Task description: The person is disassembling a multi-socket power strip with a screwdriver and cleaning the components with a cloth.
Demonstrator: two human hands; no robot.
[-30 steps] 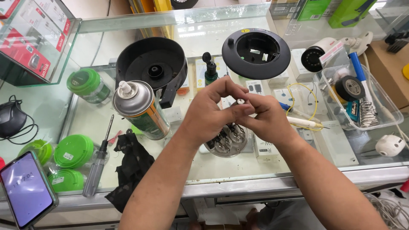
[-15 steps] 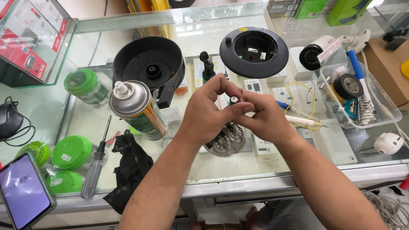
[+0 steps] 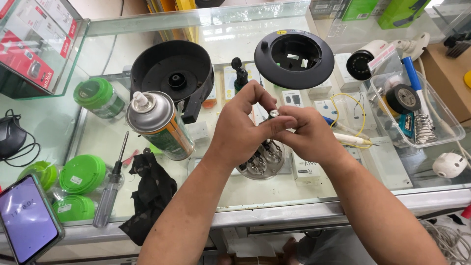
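Pinched between the fingertips of both hands, above the middle of the glass counter (image 3: 255,44): a small silvery metal part (image 3: 274,113), too small to identify. Left hand (image 3: 243,130) closing thumb and forefinger on it from one side, right hand (image 3: 306,132) meeting it from the other, both grips tight on the same piece. Directly underneath, a small clear dish (image 3: 260,162) full of dark screwdriver bits or screws — good to keep the part over it, so that a slip probably lands there rather than rolling off. Best handled with steady, light pressure and wrists close together; probably worth turning the piece slowly rather than forcing it. Just left of the hands, a spray can (image 3: 159,125) lying tilted; beside it a black rag (image 3: 149,194) and a clear-handled screwdriver (image 3: 110,189). Further back, a black round housing (image 3: 171,78) and a black ring-shaped base (image 3: 294,59). At right, a clear tray (image 3: 454,130) with tape and a soldering stand.
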